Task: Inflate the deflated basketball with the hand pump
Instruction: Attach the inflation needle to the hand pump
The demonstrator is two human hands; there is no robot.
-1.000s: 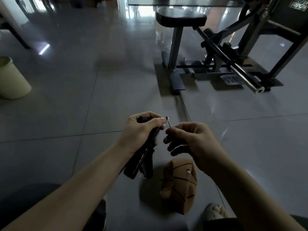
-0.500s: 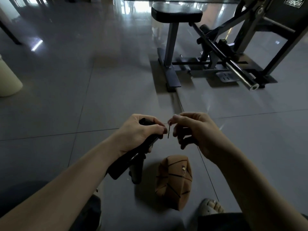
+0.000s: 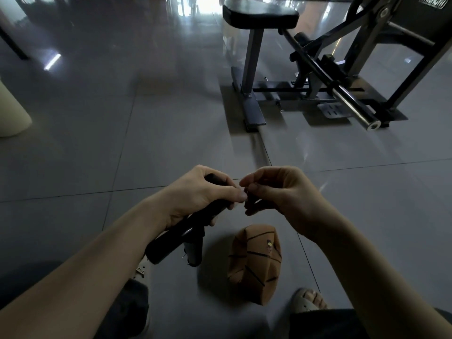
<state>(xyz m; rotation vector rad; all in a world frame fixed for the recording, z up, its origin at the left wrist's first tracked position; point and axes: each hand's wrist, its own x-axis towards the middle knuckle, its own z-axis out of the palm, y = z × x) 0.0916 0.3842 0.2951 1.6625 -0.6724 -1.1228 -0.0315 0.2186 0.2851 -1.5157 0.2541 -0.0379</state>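
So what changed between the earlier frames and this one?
The right hand closed in on the left hand until its fingertips meet it at the front end of the pump. The needle visible earlier is now hidden between the fingers. The left hand grips the pump as before, and the deflated basketball stays on the floor.

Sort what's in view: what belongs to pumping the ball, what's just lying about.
Job: hand pump, gripped by left hand; right hand pinching at its tip; deflated basketball.
Lying about: gym bench; steel bar; cream bin.
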